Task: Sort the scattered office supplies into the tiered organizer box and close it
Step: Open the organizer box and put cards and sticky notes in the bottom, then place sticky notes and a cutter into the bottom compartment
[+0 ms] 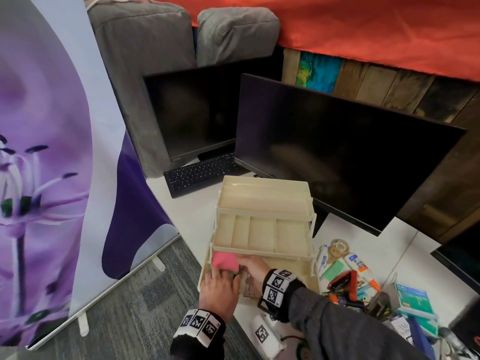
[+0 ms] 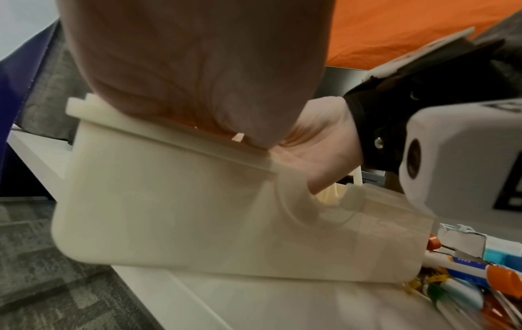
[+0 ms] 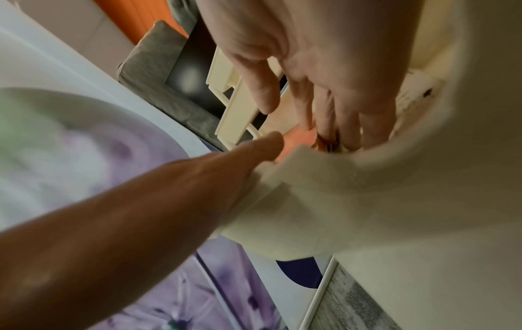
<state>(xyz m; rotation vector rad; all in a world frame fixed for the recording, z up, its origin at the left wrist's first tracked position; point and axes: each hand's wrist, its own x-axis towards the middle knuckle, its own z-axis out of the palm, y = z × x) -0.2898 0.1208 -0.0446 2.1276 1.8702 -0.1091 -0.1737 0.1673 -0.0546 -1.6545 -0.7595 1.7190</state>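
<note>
Both hands reach into the bottom bin of the cream tiered organizer box [image 1: 262, 231]. The left hand [image 1: 219, 289] lies flat, fingers relaxed. The right hand [image 1: 253, 267] touches a pink sticky-note pad [image 1: 225, 260]; its grasp cannot be told. Right of them lie scattered supplies with a glue bottle [image 1: 359, 268]. Beyond stand two dark monitors [image 1: 337, 149].

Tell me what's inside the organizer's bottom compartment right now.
Inside the bottom compartment: a pink sticky-note pad, with both the left hand and right hand reaching in. The hands and divided tray hide anything else.

two monitors [image 1: 337, 152], keyboard [image 1: 200, 175], flower banner [image 1: 52, 152]
</note>
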